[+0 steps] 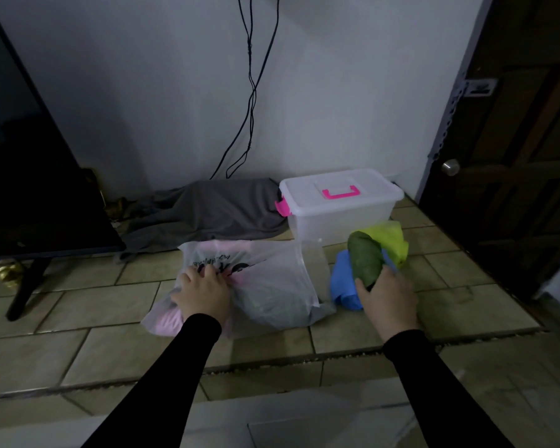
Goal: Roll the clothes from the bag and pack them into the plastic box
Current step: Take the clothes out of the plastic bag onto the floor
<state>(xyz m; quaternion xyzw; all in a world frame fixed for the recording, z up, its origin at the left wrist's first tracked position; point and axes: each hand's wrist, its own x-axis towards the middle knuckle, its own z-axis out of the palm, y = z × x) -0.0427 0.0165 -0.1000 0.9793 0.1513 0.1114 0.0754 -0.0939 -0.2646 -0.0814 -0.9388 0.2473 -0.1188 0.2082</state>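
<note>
My left hand (204, 294) rests on top of the translucent plastic bag (272, 286), fingers curled and bunching the film near its printed lettering. The bag lies on the tiled floor (94, 308) and holds clothes; pink fabric shows through at its near left corner and along its far edge.

My right hand (389, 300) grips the near end of a dark green rolled garment (366, 258), with the thumb on the left side of the roll and the fingers wrapped round the right. The roll lies across a blue garment (343, 279), which sits on the floor just beside the bag's right edge. A yellow-green garment (390, 236) lies behind the roll, touching it.

The plastic box (340, 208) stands on the floor against the wall, beyond the bag and the garments. Its lid is on, with a pink handle (340, 191) on top and a pink latch (282, 206) on the left end.

A grey cloth (207, 211) lies heaped to the left of the box. A television (23, 156) on its stand fills the left side. Black cables (251, 92) hang down the wall. A dark wooden door (514, 140) with a round knob stands at the right.
</note>
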